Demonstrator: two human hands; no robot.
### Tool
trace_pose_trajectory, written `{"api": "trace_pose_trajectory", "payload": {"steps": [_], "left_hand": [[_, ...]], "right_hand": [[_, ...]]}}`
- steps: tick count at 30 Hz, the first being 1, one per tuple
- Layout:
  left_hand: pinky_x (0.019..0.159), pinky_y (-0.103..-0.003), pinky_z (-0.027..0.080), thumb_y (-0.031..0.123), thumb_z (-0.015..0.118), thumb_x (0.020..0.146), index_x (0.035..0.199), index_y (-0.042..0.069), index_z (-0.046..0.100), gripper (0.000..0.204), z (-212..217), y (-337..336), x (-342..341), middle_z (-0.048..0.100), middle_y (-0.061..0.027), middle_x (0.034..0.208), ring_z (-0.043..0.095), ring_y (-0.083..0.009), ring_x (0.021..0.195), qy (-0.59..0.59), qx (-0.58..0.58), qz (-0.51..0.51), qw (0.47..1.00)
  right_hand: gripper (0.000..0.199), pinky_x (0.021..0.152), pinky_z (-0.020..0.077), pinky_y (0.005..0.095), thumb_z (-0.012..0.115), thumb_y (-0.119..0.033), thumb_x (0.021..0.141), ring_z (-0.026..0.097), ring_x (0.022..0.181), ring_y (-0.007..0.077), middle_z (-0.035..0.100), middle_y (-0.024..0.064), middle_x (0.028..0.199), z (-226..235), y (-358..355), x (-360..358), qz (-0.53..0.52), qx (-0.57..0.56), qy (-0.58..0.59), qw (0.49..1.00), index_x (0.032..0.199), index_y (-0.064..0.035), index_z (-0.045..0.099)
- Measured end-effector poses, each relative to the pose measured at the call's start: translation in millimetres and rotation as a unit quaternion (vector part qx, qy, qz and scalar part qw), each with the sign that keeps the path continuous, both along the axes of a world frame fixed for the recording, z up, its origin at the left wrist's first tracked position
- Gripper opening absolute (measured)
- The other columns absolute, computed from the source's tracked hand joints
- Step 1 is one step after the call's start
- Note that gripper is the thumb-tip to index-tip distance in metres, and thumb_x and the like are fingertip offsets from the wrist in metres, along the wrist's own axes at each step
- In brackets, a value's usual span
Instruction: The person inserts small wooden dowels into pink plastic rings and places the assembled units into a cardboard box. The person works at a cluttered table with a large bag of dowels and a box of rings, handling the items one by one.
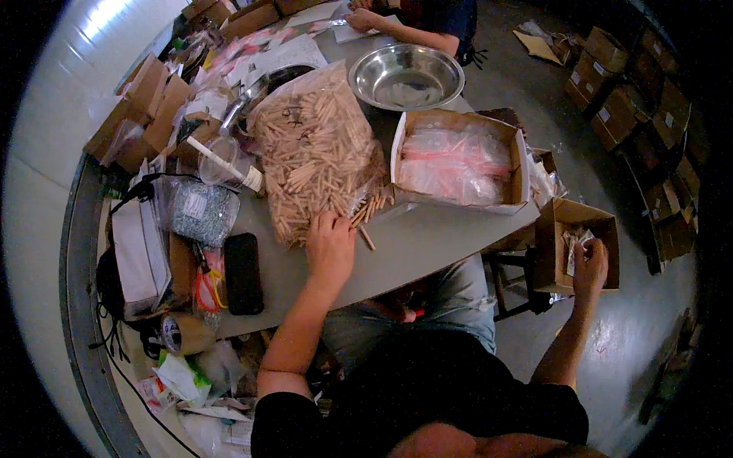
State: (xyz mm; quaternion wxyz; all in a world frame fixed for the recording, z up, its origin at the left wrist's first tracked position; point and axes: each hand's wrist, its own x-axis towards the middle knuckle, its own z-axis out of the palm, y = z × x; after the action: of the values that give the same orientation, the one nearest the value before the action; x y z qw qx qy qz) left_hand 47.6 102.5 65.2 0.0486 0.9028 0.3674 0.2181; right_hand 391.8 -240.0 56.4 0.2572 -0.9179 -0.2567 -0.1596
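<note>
By the left hand [330, 246], a dowel [367, 237] points diagonally lower-right.

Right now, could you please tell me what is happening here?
A seated person is working. The left hand is at the near end of the big clear bag of wooden pegs. The right hand reaches into a small cardboard box beside the table; its grip is unclear. A metal basin and an open box of plastic bags stand nearby. Another person's arm shows opposite.
</note>
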Motion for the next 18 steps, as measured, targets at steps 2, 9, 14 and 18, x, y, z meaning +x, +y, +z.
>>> {"api": "trace_pose_trajectory", "payload": {"steps": [2, 9, 14, 18], "left_hand": [[0.084, -0.042, 0.043, 0.010, 0.068, 0.078, 0.086, 0.002, 0.061, 0.014, -2.9, 1.2, 0.6, 0.053, -0.0133, 0.096, 0.051, -0.0323, 0.096, 0.001, 0.007, 0.000, 1.000], [0.083, -0.043, 0.044, 0.009, 0.064, 0.081, 0.089, 0.002, 0.058, 0.013, -9.1, -10.6, -7.1, 0.054, -0.0128, 0.093, 0.052, -0.0327, 0.094, -0.042, 0.084, 0.022, 0.995], [0.074, -0.039, 0.050, 0.005, 0.065, 0.081, 0.091, 0.003, 0.058, 0.013, 8.5, -65.6, -22.8, 0.061, -0.0114, 0.087, 0.061, -0.0286, 0.082, -0.121, -0.152, -0.091, 0.977], [0.070, -0.031, 0.052, 0.004, 0.067, 0.082, 0.098, 0.001, 0.060, 0.018, 17.2, -87.4, -24.8, 0.064, -0.0124, 0.092, 0.065, -0.0209, 0.079, -0.209, -0.338, -0.083, 0.914]], "right_hand": [[0.015, 0.072, 0.0475, 0.0369, 0.064, -0.012, 0.084, 0.058, 0.080, 0.0272, 0.059, 0.0130, 0.086, -4.0, 16.4, -9.8, 0.069, -0.001, 0.016, 0.998, 0.093, -0.0014, 0.058], [0.024, 0.068, 0.0492, 0.0339, 0.072, -0.005, 0.074, 0.060, 0.075, 0.0290, 0.059, 0.0113, 0.087, 6.9, 129.7, -119.4, 0.415, 0.023, 0.084, 0.906, 0.095, -0.0042, 0.060], [0.022, 0.070, 0.0508, 0.0326, 0.070, -0.006, 0.079, 0.062, 0.079, 0.0240, 0.061, 0.0115, 0.089, 23.7, 176.5, -182.4, 0.556, 0.137, 0.303, 0.762, 0.098, -0.0022, 0.061], [0.020, 0.062, 0.0526, 0.0331, 0.065, -0.015, 0.087, 0.064, 0.081, 0.0232, 0.066, 0.0112, 0.090, 6.2, 182.2, -186.5, 0.586, 0.151, 0.383, 0.698, 0.105, -0.0052, 0.063]]}}
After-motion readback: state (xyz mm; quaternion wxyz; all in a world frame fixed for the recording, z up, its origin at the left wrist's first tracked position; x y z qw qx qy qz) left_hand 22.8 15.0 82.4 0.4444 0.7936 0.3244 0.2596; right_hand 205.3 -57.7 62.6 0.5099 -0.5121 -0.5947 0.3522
